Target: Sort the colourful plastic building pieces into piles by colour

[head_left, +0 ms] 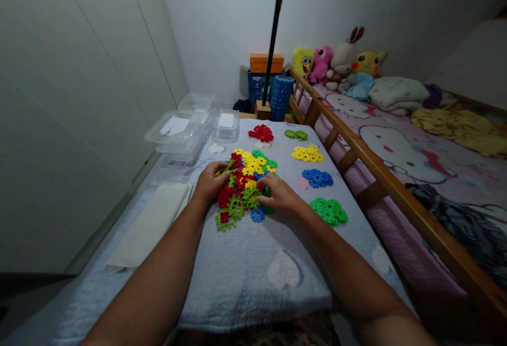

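We count one mixed pile of red, yellow, blue and green toothed plastic pieces (242, 181) on the cloth-covered surface (237, 282), between two bare hands. We count five single-colour groups around it: one red group (261, 133) beyond the pile, then, in a column to its right, one olive-green group (296, 135), one yellow group (308, 154), one blue group (317, 178) and one bright-green group (329, 212). At least three clear plastic containers (186, 142) and one folded cream cloth (152, 224) lie to the left.

The left hand (211, 181) touches the pile's left edge; the right hand (278, 194) touches its right edge. Each grip is narrow; we cannot tell whether either holds a piece.

Overlap prevents us from counting individual pieces. The hands cover parts of the pile, several fingertips are hidden, and the lower frame edge cuts off both forearms (154, 269).
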A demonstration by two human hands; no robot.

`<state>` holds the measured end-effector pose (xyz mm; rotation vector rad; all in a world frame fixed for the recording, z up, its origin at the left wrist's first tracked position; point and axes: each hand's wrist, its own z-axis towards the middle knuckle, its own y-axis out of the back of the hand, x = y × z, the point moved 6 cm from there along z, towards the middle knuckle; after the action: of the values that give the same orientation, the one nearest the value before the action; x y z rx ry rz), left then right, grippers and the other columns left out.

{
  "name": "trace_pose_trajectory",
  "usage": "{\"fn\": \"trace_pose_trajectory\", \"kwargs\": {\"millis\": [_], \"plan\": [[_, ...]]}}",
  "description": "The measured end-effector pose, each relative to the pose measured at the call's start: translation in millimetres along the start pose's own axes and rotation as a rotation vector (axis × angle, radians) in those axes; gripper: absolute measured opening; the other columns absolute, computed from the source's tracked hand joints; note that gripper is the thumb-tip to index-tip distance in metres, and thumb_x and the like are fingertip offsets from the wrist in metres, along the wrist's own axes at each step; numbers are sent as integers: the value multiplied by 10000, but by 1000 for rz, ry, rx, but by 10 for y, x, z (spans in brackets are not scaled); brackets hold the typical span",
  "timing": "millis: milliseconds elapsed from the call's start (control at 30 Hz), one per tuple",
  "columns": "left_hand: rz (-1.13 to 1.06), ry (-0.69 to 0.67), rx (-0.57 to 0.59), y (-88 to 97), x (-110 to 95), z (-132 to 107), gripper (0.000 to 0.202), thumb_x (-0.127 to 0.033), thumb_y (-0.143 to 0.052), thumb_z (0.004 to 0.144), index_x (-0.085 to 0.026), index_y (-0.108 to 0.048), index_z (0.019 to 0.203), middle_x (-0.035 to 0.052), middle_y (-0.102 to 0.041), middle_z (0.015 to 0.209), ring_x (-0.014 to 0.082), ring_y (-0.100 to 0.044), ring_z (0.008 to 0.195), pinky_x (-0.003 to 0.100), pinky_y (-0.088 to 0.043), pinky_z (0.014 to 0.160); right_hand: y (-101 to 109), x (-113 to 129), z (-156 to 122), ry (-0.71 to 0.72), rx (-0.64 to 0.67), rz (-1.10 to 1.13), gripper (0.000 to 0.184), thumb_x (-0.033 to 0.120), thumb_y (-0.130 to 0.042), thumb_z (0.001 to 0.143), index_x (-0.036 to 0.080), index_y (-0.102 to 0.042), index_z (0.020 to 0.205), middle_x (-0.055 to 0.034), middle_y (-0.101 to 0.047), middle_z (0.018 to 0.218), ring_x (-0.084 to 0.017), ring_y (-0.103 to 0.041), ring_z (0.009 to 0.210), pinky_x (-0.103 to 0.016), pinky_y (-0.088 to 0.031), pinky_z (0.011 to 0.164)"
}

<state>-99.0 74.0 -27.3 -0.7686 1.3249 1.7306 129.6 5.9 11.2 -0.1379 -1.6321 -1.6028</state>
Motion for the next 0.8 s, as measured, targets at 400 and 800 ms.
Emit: {"fn": "trace_pose_trajectory", "kwargs": {"millis": [400, 800], "plan": [[29, -57, -31, 4, -5, 18, 296, -413, -632, 758, -203, -705, 953, 95, -678, 1189, 280, -613, 1183, 462, -435, 1132, 31, -156, -1, -159, -165, 222, 118, 123, -664, 737, 198, -606, 808, 17, -575, 801, -137, -512, 731, -262, -395, 683], [36, -64, -26, 3, -13, 16, 279, -398, -629, 776, -211, -708, 968, 90, -682, 1181, 277, -618, 1175, 467, -448, 1127, 625, -857, 451, -515, -500, 765, 327, 266, -817, 700, 208, -496, 733, 77, -539, 566, -99, -564, 492, -203, -478, 459]]}}
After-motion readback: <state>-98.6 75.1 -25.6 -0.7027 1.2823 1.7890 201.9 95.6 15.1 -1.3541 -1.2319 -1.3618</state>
